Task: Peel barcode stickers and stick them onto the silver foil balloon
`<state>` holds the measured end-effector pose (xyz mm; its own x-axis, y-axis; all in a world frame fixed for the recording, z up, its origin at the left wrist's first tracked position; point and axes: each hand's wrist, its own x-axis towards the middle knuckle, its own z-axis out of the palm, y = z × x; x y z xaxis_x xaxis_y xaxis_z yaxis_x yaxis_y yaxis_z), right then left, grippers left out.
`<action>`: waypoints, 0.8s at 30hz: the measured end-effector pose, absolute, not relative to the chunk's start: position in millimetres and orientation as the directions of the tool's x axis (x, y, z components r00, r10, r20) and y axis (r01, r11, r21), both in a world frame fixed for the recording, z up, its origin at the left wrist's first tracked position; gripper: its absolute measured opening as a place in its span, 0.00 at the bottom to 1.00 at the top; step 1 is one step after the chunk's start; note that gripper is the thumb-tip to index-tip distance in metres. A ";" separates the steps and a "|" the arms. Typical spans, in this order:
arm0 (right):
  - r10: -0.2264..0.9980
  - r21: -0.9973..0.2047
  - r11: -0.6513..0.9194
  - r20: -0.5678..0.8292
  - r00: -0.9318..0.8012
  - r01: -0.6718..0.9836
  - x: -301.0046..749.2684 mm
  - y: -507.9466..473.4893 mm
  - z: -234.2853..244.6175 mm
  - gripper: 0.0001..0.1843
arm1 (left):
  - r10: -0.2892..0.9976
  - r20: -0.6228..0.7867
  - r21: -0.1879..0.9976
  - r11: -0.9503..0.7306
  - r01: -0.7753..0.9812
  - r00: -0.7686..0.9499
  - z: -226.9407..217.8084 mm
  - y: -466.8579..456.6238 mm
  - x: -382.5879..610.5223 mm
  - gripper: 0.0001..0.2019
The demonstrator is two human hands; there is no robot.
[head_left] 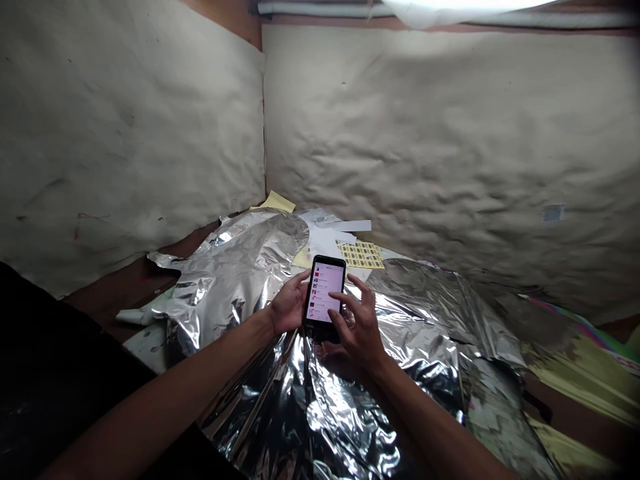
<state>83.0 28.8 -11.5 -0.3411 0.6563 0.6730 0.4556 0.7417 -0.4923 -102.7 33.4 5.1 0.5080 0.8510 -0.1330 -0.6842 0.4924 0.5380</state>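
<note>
1. Your left hand (289, 304) reaches in from the lower left and holds the smartphone (325, 290) from below. Its fingers (301, 283) curl around the phone's left edge, gripping it.
2. Your right hand (359, 327) comes in from the lower right, just beside the phone. Its fingers are bent and spread, not gripping. Your right thumb (334, 318) is at the lower part of the screen, but you cannot tell if it touches.
3. The phone stands out in front of you, above the foil. Its long side points away from you and leans a little to the right. Its bright screen faces up at you and shows a list.
4. Under your hands lies a crinkly silver foil sheet (225, 280). Past the phone are white paper (325, 237), a yellow sheet of small labels (361, 254) and a yellow paper (274, 202).
5. Behind it all, two walls covered in wrinkled tan paper (400, 133) meet in a corner.
</note>
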 end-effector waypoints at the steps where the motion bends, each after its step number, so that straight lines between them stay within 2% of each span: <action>1: 0.641 -0.478 0.756 0.677 -0.361 0.447 83.1 27.8 -10.8 0.12 | 0.851 -0.134 0.540 0.492 -0.683 0.507 4.6 33.6 -102.8 0.28; 4: 0.626 -0.459 0.770 0.678 -0.385 0.442 83.0 27.2 -10.6 0.07 | 0.854 -0.128 0.543 0.487 -0.685 0.505 4.0 33.7 -102.5 0.28; 12: 0.679 -0.507 0.707 0.682 -0.272 0.494 83.0 33.0 -14.7 0.08 | 0.850 -0.140 0.537 0.496 -0.682 0.507 3.9 34.1 -102.3 0.29; 24: 0.734 -0.578 0.647 0.650 -0.199 0.497 83.2 34.3 -16.4 0.10 | 0.855 -0.128 0.564 0.480 -0.672 0.503 3.0 34.0 -101.5 0.28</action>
